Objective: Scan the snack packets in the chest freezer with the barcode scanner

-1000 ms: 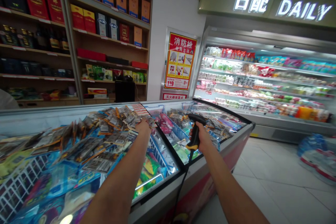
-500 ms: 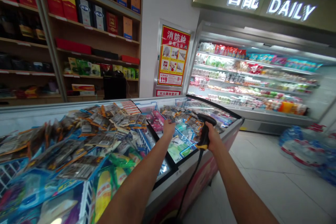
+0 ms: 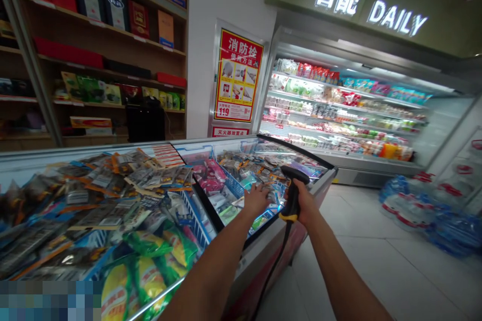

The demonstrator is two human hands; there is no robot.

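My right hand grips a black and yellow barcode scanner by its handle, and a black cable hangs from it. Left of the scanner, my left hand reaches over the chest freezer's far section, fingers spread, with nothing visible in them. Below and around it lie green packets and a light blue packet. Whether the fingertips touch a packet I cannot tell. Beyond them are brown and orange packets and pink packets in blue baskets.
Brown packets and yellow-green bags fill the freezer's near section. A black divider crosses the freezer. A chilled display stands behind. Bottled water packs sit on the floor at right.
My left hand has moved right and slightly down, closer to the scanner, and its fingers have spread. The scanner stays in my right hand. The view has turned right.
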